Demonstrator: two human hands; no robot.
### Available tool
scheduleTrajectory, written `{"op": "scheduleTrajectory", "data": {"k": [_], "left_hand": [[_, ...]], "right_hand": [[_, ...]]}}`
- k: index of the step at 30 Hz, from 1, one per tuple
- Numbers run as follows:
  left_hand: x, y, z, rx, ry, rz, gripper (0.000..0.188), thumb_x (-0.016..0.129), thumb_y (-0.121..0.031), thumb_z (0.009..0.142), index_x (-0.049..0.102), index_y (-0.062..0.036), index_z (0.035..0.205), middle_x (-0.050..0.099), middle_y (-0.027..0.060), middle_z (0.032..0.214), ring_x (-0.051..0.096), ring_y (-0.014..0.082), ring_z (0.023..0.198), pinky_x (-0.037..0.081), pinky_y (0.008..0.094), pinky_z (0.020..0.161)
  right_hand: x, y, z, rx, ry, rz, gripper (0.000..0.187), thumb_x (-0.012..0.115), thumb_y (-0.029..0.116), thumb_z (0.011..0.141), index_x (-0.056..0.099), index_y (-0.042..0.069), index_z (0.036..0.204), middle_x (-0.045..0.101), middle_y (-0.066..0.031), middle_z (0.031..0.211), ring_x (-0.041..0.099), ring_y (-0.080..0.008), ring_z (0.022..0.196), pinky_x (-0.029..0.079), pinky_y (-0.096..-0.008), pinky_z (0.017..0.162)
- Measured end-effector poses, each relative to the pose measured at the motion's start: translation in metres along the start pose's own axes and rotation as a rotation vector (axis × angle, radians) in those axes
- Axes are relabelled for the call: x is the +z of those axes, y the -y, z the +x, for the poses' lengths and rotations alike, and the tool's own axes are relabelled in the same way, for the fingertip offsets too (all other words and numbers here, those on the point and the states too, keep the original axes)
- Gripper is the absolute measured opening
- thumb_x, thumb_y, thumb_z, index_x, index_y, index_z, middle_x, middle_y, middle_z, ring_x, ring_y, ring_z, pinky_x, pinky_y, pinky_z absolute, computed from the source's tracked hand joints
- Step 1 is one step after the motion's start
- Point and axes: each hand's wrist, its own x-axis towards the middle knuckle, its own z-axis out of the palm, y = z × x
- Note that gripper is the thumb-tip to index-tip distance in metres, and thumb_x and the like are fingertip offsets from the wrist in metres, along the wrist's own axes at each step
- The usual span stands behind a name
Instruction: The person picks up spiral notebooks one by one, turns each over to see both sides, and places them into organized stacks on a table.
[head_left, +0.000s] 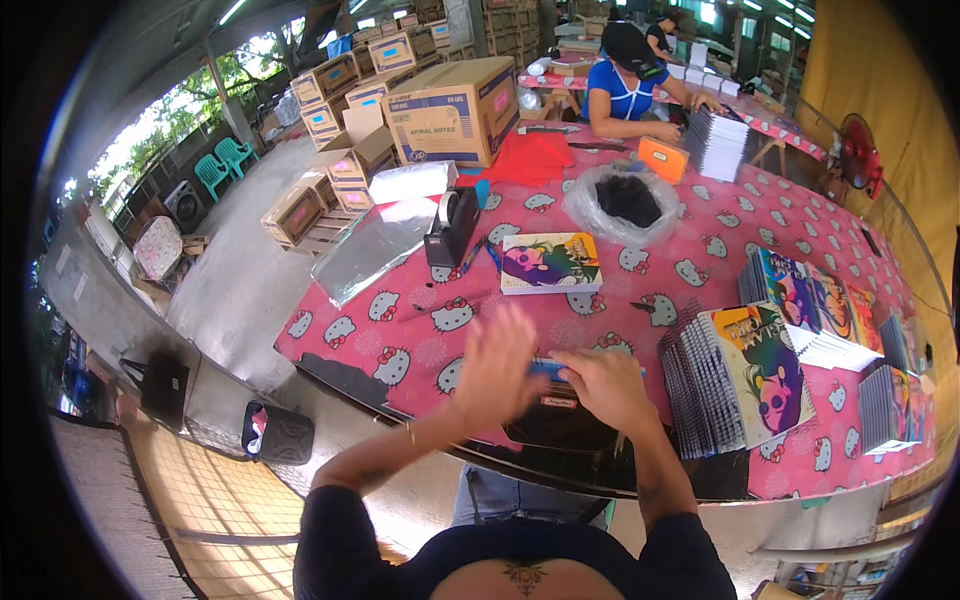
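My left hand, blurred by motion, is raised over the near table edge with its fingers stretched out; it appears to hold nothing. Beside it my right hand is bent over a flat dark item with a blue edge, its fingers pressed along that edge. A small orange-red label shows on the dark item; my hands cover much of the rest. Just beyond them lies a small stack of notebooks with a colourful cover. To the right of my right hand stands a row of spiral notebooks.
More notebooks stand at the right. A black tape dispenser, clear plastic sheets and a plastic bag with black contents lie farther back. Cardboard boxes are piled at far left. Across the table a co-worker handles notebooks.
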Motion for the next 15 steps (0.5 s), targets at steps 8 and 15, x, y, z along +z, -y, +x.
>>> {"op": "scheduleTrajectory", "data": {"k": [8, 15], "left_hand": [[-0.006, -0.003, 0.020, 0.016, -0.050, 0.082, 0.096, 0.068, -0.062, 0.081, 0.039, 0.0009, 0.148, 0.044, 0.0204, 0.152, 0.043, 0.0322, 0.141, 0.033, 0.0587, 0.112], [-0.014, -0.037, 0.019, 0.131, 0.168, 0.074, 0.092, 0.064, -0.063, 0.085, 0.041, 0.0016, 0.147, 0.044, 0.0205, 0.152, 0.042, 0.0336, 0.142, 0.031, 0.0571, 0.115]], "right_hand": [[-0.005, 0.011, -0.007, 0.058, -0.001, -0.055, 0.054, 0.075, 0.018, 0.084, 0.060, 0.013, 0.136, 0.073, -0.0123, 0.108, 0.069, -0.0326, 0.095, 0.053, -0.0430, 0.079], [0.005, -0.041, -0.068, 0.217, -0.362, 0.742, 0.070, 0.080, 0.002, 0.084, 0.048, 0.004, 0.146, 0.068, -0.0114, 0.118, 0.065, -0.0210, 0.108, 0.050, -0.0348, 0.094]]}}
